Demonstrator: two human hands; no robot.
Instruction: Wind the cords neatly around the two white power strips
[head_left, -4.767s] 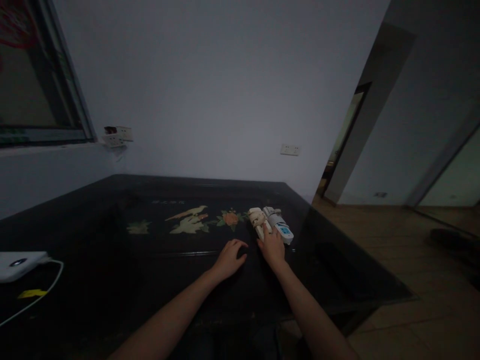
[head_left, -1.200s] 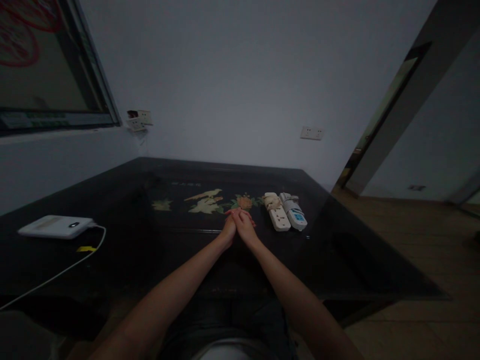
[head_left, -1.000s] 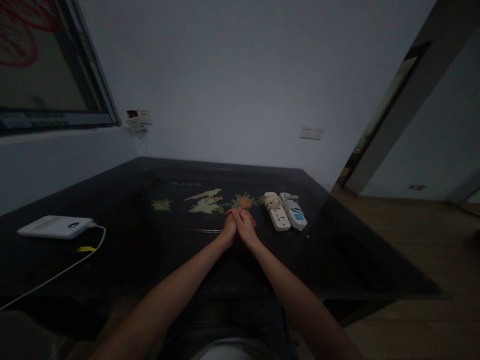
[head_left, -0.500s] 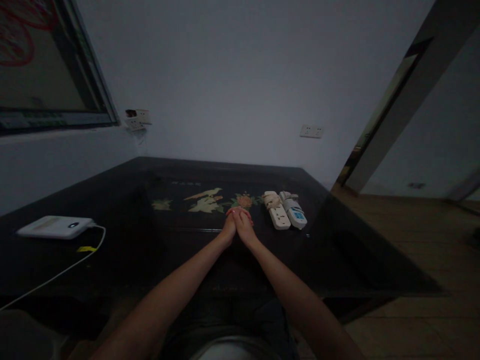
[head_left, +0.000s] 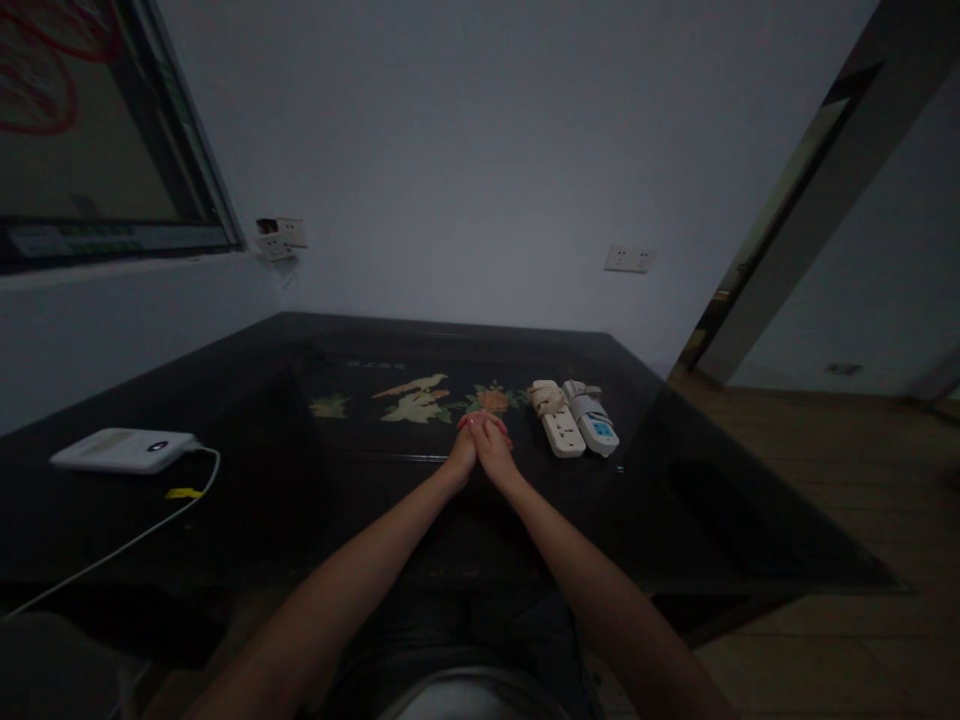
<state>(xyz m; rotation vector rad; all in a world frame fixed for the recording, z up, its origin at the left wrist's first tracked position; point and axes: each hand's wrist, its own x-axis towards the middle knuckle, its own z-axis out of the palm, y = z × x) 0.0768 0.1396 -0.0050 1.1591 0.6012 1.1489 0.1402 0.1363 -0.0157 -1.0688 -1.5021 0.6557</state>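
Observation:
My left hand [head_left: 463, 452] and my right hand [head_left: 493, 447] are clasped together over the dark tabletop [head_left: 360, 520]. Their fingers are closed against each other, and no object shows between them. Just right of the hands lie two power strips with their cords wrapped around them: a cream one [head_left: 564, 432] and a grey-white one with a blue socket face [head_left: 600, 433]. A painted bird and flower picture [head_left: 420, 400] decorates the tabletop beyond my fingertips. Most of the left fingers are hidden.
On the left of the table lies a white power bank [head_left: 124, 450] with a white cable [head_left: 150, 518] running off the front edge. A yellow tag [head_left: 183, 493] is beside the cable. Wall sockets [head_left: 630, 259] are behind the table, and a window [head_left: 97, 130] is at upper left.
The whole view has shifted slightly, so things appear a little further right. My hands stay clasped in the same place on the table.

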